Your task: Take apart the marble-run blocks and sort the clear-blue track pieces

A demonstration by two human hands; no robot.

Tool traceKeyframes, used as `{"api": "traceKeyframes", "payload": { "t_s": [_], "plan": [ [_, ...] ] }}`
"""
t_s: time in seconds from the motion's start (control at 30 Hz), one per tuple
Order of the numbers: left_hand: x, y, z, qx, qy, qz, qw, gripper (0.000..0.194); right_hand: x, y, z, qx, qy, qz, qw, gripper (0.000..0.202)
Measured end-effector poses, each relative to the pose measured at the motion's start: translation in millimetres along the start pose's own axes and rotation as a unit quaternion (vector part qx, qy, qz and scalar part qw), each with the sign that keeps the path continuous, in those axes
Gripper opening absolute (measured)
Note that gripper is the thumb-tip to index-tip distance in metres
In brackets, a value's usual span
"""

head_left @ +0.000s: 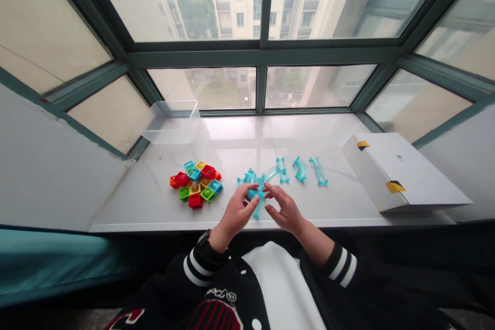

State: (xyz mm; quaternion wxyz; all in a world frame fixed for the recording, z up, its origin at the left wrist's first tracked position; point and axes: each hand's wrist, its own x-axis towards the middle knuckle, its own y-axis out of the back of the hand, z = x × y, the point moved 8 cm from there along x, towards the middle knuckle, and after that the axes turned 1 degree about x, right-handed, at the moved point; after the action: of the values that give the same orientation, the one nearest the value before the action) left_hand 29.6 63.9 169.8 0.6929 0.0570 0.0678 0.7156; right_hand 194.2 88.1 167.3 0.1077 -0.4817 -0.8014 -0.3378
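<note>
Free sill (346,196) lies between the blue pieces (319,171) and the obstructing white box (419,172)

Soft daylight from the top of the frame, dark along the bottom.
Diffuse light enters through the 2 large upper panes (201,0) (332,0), where the view outside looks pale, hazy and low in contrast. White glare lies on the glossy counter (235,126) just below the window frame (232,56), and shadows on its surface are faint. The lower corners sink into near-black, hiding detail. Wide-angle distortion stretches the left and right edges, while the central blue pieces (281,170) look slightly soft, their translucent outlines merging where they overlap.
</note>
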Motion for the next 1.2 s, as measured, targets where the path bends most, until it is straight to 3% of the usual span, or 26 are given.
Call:
{"api": "traceKeyframes", "payload": {
  "t_s": [0.13, 0.33, 0.47, 0.67, 1.2],
  "plan": [
    [-6.1, -5.5, 17.8, 0.169, -0.116, -0.019, 0.978, 0.040, -0.5, -1.1, 1.0, 0.006, -0.005, 0.004, 1.000, 0.054],
    [-11.1, -8.6, 17.3, 0.260, -0.183, -0.003, 0.948, 0.052, -1.0, 4.0, 3.7, -0.007, -0.011, 0.028, 1.000, 0.043],
    [-13.2, -9.9, 20.9, 0.265, -0.181, -0.015, 0.947, 0.049, -1.2, 7.9, 6.9, -0.008, -0.017, 0.042, 0.999, 0.044],
    [-9.9, -5.2, 17.7, 0.204, -0.132, -0.017, 0.970, 0.038, -3.9, 5.0, 12.7, -0.032, -0.022, 0.035, 0.999, 0.051],
    [-5.5, -5.9, 6.1, 0.206, -0.089, -0.021, 0.974, 0.039, -3.0, 5.3, 4.1, -0.031, 0.005, 0.044, 0.999, 0.046]
  ]
}}
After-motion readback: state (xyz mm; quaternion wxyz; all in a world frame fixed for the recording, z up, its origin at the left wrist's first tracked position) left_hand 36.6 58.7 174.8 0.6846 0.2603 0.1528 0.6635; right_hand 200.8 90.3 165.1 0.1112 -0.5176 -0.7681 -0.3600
